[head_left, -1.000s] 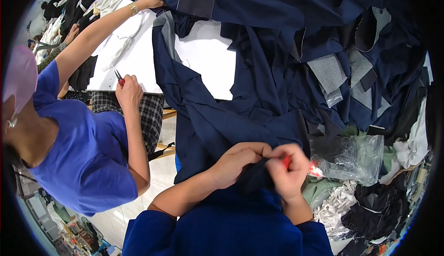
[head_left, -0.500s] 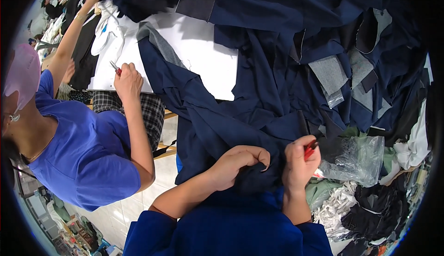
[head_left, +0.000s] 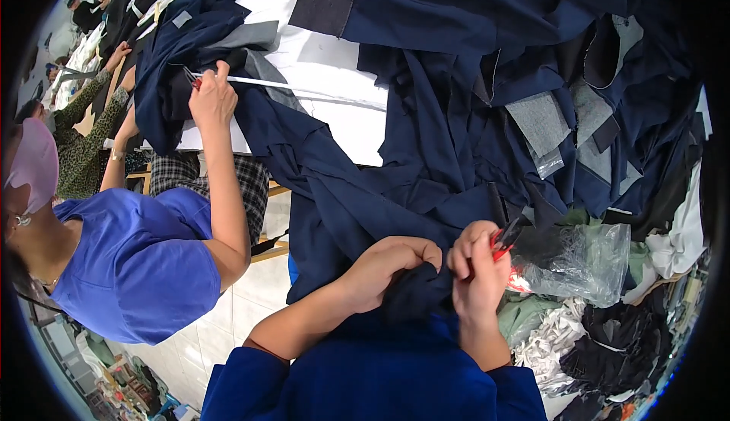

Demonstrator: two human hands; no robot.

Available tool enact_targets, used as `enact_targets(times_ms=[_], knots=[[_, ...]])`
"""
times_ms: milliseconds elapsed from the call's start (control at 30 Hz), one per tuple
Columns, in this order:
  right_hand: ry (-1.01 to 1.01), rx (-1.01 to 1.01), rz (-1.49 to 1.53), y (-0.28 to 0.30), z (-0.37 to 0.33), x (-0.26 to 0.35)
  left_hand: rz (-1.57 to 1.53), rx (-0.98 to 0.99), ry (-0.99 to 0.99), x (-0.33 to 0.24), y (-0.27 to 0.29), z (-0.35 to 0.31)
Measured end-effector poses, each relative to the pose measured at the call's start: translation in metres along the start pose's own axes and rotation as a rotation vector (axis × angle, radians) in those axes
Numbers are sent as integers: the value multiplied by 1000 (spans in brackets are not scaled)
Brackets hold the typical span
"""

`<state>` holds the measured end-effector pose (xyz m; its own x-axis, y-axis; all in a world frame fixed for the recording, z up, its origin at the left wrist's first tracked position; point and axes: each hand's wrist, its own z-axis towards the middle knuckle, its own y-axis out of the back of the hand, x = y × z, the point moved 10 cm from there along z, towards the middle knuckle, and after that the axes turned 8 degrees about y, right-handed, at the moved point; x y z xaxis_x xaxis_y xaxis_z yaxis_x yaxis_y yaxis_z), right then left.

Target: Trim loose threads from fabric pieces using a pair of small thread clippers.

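Observation:
Navy cloth [head_left: 342, 208] hangs over the table's near edge and down into my lap. My left hand [head_left: 380, 273] is closed on a bunched fold of it, thumb and fingers curled round the edge. Just to the right, my right hand [head_left: 479, 276] grips a pair of red-handled thread snips [head_left: 502, 242], their dark blades pointing up and to the right. The fingers of this hand are close beside the fold but seem apart from it.
A co-worker in a blue shirt [head_left: 144, 261] sits at left, holding snips and navy cloth on the white table [head_left: 342, 128]. Heaped navy garments [head_left: 487, 11] cover the far right. A clear plastic bag [head_left: 585, 261] and scrap piles [head_left: 547, 345] lie right of my hand.
My right hand has moved slightly left toward the fold, and the snips have turned so their blades show. My left hand stays put. The co-worker has drawn navy cloth nearer.

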<state>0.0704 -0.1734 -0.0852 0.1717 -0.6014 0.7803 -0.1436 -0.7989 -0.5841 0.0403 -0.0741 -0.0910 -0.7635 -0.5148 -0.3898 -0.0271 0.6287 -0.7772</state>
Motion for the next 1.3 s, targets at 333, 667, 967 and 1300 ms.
enact_targets(times_ms=[333,667,967,1300], knots=[[445,502,-811,-50,-16,52,66,8,-49,-16,6,-4],[517,515,-921,-58,-20,56,30,79,-92,-19,3,-5],[532,498,-936,-61,-18,56,156,23,-136,-22,3,-5],[334,426,-743,-43,-14,34,113,56,-116,-19,8,-4]])
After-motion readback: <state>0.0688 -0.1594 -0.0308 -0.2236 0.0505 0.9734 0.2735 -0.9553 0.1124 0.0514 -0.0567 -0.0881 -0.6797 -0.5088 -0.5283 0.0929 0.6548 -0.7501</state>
